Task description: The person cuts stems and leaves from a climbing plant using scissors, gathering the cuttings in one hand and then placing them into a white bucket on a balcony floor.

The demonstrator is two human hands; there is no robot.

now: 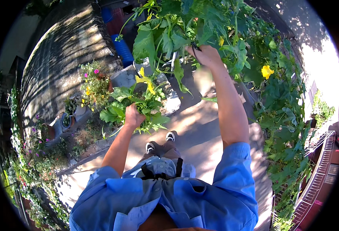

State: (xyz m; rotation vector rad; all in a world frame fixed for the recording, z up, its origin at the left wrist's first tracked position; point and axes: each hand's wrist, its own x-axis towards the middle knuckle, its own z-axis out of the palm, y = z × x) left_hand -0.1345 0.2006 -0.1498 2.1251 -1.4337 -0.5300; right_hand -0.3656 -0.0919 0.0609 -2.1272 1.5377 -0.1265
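My left hand (134, 116) is closed around a bunch of green leafy shoots (150, 111), held above the paved path. A yellow squash-type blossom (147, 81) sticks up at the top of the bunch. Higher up and to the right, my right hand (208, 56) grips the black handle (196, 47) of a tool, which looks like scissors; leaves hide much of it. This hand is raised against a hanging mass of vine leaves (146, 43), some of them broad and drooping. Another yellow blossom (267, 72) shows on the vine to the right of my forearm.
A leafy climbing vine (285, 138) runs down the right side, with a white wire rack (314, 176) beyond it. On the left stand a potted flowering plant (94, 83) and a round planter (67, 121). A blue cylindrical container (122, 50) lies behind concrete blocks (126, 76).
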